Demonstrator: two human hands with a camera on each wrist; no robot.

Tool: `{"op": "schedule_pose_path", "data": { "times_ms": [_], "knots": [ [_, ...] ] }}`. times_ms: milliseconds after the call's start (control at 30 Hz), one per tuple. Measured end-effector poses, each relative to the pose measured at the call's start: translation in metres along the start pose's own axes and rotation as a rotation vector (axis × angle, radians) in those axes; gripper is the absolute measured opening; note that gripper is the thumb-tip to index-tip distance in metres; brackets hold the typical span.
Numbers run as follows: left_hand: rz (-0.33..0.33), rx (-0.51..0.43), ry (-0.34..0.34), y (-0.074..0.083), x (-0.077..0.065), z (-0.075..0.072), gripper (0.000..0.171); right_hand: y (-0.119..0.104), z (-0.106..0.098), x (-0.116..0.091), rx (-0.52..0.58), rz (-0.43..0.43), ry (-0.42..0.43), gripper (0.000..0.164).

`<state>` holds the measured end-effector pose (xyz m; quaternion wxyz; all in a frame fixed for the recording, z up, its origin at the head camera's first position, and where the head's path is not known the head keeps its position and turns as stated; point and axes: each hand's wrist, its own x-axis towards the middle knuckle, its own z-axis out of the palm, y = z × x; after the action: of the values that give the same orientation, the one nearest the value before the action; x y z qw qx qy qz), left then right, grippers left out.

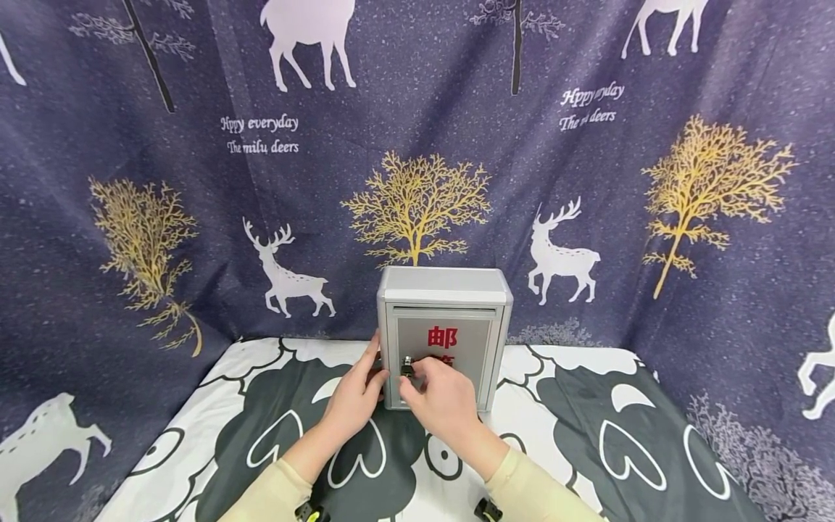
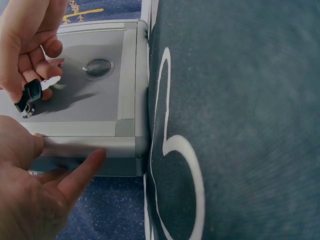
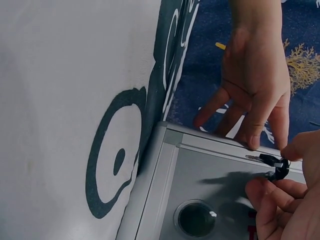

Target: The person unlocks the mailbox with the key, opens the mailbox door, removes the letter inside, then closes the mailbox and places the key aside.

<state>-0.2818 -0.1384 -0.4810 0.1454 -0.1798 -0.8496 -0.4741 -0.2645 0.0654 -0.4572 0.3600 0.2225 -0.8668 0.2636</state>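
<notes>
A silver-grey metal mailbox (image 1: 443,284) stands upright, with red characters on its front and a slot near the top. My right hand (image 1: 446,395) pinches a black-headed key at the left part of its door. A second key (image 3: 267,160) with a black head dangles there on the ring; in the left wrist view this black-headed key (image 2: 33,90) shows its metal blade. Fingers hide much of the lock. My left hand (image 1: 355,391) rests against the box's left side, fingers extended and thumb at the front edge (image 3: 225,142).
The box stands on a cloth (image 1: 261,413) with a black-and-white cartoon print. Behind it hangs a dark blue curtain (image 1: 417,109) printed with deer and trees. A round dark window (image 2: 98,68) sits low on the box's door.
</notes>
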Motion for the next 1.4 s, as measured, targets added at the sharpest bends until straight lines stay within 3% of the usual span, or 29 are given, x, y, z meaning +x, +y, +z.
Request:
{"op": "schedule_pose_path", "data": {
  "times_ms": [967, 1233, 1400],
  "knots": [
    [0.005, 0.013, 0.001, -0.0001, 0.0000, 0.0001, 0.078, 0.0011, -0.0001, 0.0001, 0.012, -0.014, 0.017, 0.019],
    [0.003, 0.008, 0.004, -0.0006, 0.0000, 0.0006, 0.078, -0.0004, 0.0020, -0.0029, 0.064, 0.055, -0.015, 0.019],
    [0.008, -0.005, 0.003, -0.0008, 0.0000, 0.0010, 0.078, -0.0028, 0.0005, -0.0018, 0.178, 0.148, -0.103, 0.020]
  ]
}}
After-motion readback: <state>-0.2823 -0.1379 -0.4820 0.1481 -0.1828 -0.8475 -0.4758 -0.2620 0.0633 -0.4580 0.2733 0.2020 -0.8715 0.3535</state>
